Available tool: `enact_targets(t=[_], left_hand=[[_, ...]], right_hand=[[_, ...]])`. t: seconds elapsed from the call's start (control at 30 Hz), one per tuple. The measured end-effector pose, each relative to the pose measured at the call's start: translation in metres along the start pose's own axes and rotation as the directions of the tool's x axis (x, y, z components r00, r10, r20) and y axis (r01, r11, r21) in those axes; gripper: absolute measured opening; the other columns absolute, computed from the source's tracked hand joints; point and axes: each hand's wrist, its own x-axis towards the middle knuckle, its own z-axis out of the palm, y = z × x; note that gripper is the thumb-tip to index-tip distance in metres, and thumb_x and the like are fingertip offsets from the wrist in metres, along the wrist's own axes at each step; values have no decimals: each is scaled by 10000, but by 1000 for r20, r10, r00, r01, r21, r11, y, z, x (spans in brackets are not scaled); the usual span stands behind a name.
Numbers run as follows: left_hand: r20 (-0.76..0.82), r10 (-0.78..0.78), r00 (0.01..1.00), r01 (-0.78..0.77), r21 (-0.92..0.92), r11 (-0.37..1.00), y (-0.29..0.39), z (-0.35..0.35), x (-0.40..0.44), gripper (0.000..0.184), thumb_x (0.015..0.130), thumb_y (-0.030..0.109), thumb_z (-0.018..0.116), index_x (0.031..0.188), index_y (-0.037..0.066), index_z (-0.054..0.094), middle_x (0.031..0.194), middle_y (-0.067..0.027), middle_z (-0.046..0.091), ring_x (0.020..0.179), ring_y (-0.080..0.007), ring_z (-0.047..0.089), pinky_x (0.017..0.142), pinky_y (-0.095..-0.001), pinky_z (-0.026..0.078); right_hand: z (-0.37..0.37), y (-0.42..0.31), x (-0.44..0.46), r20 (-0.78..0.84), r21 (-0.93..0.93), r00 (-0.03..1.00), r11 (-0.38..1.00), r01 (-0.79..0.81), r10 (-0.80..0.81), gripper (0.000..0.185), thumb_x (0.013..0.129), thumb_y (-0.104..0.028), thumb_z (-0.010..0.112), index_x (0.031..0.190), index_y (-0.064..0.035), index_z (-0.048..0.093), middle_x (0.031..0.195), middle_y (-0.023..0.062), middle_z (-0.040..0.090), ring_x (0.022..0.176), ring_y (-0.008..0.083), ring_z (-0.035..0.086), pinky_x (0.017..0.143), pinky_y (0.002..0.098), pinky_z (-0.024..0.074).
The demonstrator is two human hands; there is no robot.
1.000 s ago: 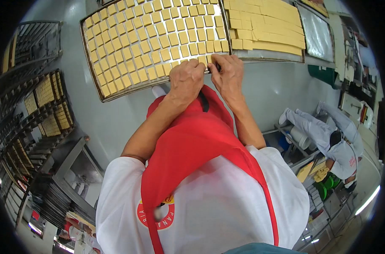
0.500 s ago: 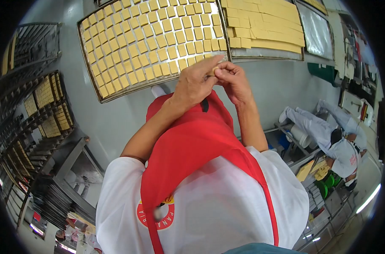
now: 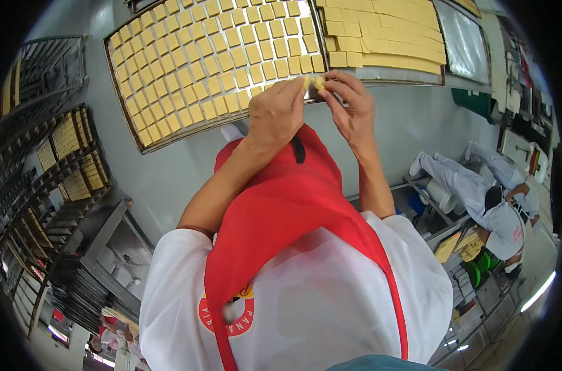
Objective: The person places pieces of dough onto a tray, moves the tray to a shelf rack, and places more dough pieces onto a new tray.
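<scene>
My left hand (image 3: 276, 112) is closed in a pinch at the front right corner of a metal tray (image 3: 188, 131). A small yellow dough piece (image 3: 306, 83) shows at its fingertips. Just across a narrow gap, my right hand (image 3: 354, 106) pinches another small yellow dough piece (image 3: 319, 82) between thumb and fingers. Rows of separate rectangular yellow dough pieces (image 3: 238, 57) cover the tray beyond my hands. My left fingers partly hide the nearest row at the tray's edge.
Right of the tray, a second tray holds a cut yellow dough sheet (image 3: 392, 37), with a bare metal tray (image 3: 460, 44) beyond. Racks with loaded trays (image 3: 77, 151) stand at left. A co-worker in white (image 3: 502, 234) is at a bench on the right.
My hands, together around a small dough piece before, have moved apart, each now with a piece at its fingertips. The trays sit slightly further left and higher in view.
</scene>
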Motion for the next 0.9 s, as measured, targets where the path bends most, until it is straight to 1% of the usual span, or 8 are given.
enact_targets(t=[0.07, 0.17, 0.5, 0.6, 0.7, 0.73, 0.8, 0.9], left_hand=[[65, 99, 993, -109, 184, 977, -3, 4, 2, 162, 884, 100, 740, 1038, 52, 755, 835, -113, 711, 710, -294, 696, 603, -385, 531], [135, 156, 979, -189, 291, 938, -9, 17, -1, 105, 867, 106, 738, 970, 87, 750, 787, -79, 659, 698, -288, 673, 595, -404, 522], [216, 95, 972, -152, 263, 953, -11, 16, -5, 108, 891, 130, 711, 979, 99, 766, 819, -98, 654, 733, -298, 681, 645, -412, 543], [191, 10, 982, -44, 172, 984, -2, -7, -4, 136, 901, 133, 709, 1013, 90, 771, 864, -111, 681, 778, -311, 693, 687, -422, 553], [130, -79, 988, 54, 184, 982, -12, -50, -9, 152, 907, 135, 707, 1031, 71, 768, 914, -115, 706, 805, -322, 697, 718, -431, 555], [51, -80, 995, 67, 218, 974, -22, -67, -11, 154, 908, 139, 706, 1024, 56, 764, 913, -120, 705, 811, -329, 691, 727, -426, 554], [-116, -77, 990, 110, 312, 944, -47, -106, -18, 152, 916, 138, 683, 1030, 66, 751, 904, -124, 692, 851, -332, 675, 770, -440, 544], [-333, -37, 942, 219, 529, 820, -79, -172, -35, 189, 922, 142, 672, 1084, 69, 738, 968, -130, 688, 896, -338, 663, 811, -467, 533]], right_hand=[[-3, 2, 6, 100, -467, 926, 805, 366, -364, 235, 796, 6, 759, 1020, -57, 728, 1123, 37, 718, 871, 231, 662, 696, 345, 552], [-2, 9, 5, 229, -526, 923, 759, 384, -308, 256, 772, 15, 771, 1011, -67, 732, 1122, 47, 731, 866, 299, 652, 732, 379, 563], [-3, 11, -2, 231, -491, 926, 786, 375, -297, 308, 743, 45, 712, 1035, -55, 718, 1170, 39, 718, 915, 294, 634, 782, 398, 551], [1, 12, 1, 153, -375, 937, 859, 349, -314, 256, 798, 43, 718, 1040, -41, 718, 1125, 80, 732, 954, 304, 659, 809, 388, 546], [8, 9, 12, -149, -299, 974, 947, 119, -169, 187, 869, 2, 707, 1052, -26, 733, 1016, 153, 735, 911, 320, 707, 790, 402, 555], [10, 8, 18, -145, -291, 972, 947, 138, -186, 187, 869, 2, 707, 1052, -26, 733, 1016, 153, 735, 911, 320, 707, 790, 402, 555], [15, 7, 34, -196, -400, 980, 909, -114, 37, 214, 902, -71, 686, 1101, -25, 749, 988, 168, 730, 882, 314, 710, 762, 412, 558], [25, 29, 50, -176, -453, 984, 884, -115, 38, 295, 930, -209, 665, 1159, -47, 758, 982, 179, 731, 897, 313, 710, 803, 425, 552]])
